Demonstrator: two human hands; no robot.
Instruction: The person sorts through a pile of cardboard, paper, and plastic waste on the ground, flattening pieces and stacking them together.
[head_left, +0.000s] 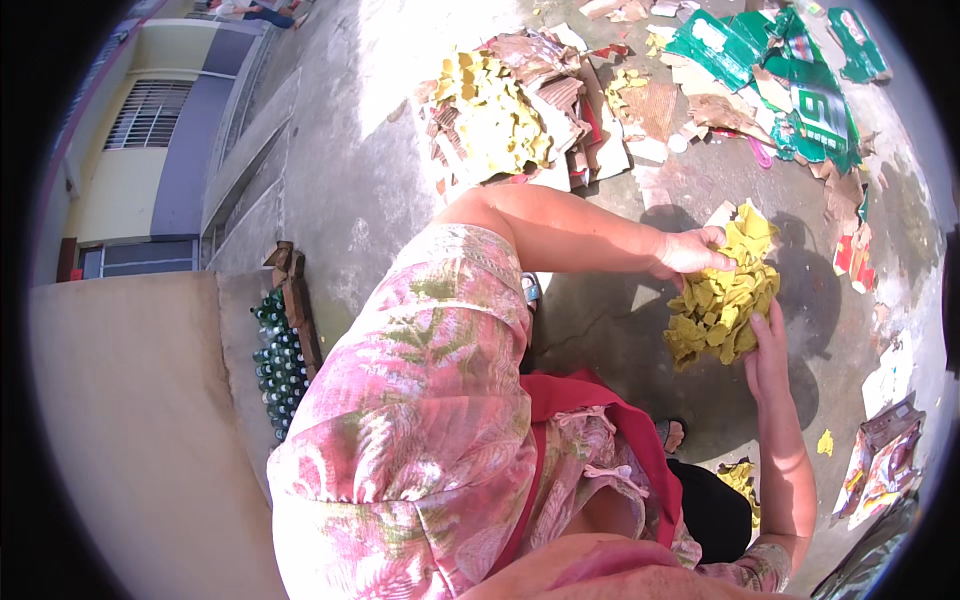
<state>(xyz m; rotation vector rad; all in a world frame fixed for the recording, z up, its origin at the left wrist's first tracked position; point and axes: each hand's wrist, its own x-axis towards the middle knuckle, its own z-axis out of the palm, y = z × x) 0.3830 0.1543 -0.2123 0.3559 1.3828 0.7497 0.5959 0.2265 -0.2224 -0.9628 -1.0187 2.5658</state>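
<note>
My left hand (694, 253) grips the upper side of a loose bundle of torn, crumpled yellow paper or pulp board (724, 296). My right hand (769, 337) supports the same bundle from its lower right side, fingers against the pieces. The bundle is held over the shaded concrete, between the two hands. Beyond my left forearm lies a heap of similar yellow pieces (495, 112) on torn brown cardboard (600, 135). Another yellow scrap pile (741, 480) lies near my right forearm, partly hidden by it and by something black.
Flattened green printed cardboard (814, 97) and red-and-white scraps (853, 259) lie on the ground. Printed packaging (881, 465) is at lower right. Green bottles (281, 367) stand stacked by a low wall (135, 390), beside bricks (300, 307). A person (262, 13) is far off at upper left.
</note>
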